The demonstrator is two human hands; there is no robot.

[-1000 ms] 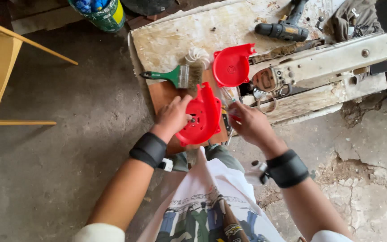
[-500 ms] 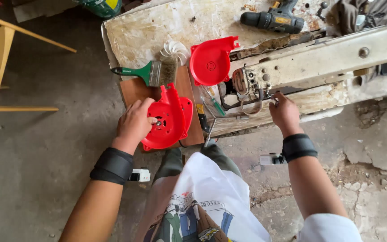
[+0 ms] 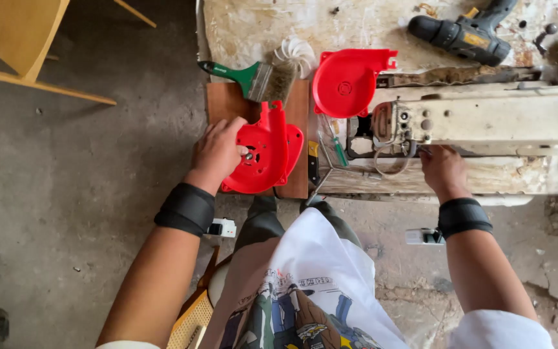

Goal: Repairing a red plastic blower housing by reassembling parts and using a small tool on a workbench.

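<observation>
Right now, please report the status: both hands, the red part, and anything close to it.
Left hand grips red blower housing on wooden board. Right hand rests against the white machine; grip unclear. Green-handled brush and second red cover lie just beyond.

Single head-mounted camera looks steeply down at close range over both forearms onto the workbench (image 3: 259, 26) and concrete floor (image 3: 79, 194).

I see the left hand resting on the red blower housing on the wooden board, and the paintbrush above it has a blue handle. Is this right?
Not quite. The head view shows that the paintbrush has a green handle, not a blue one. The rest holds: the left hand rests on the red blower housing, which lies on the wooden board, with the brush above it.
</observation>
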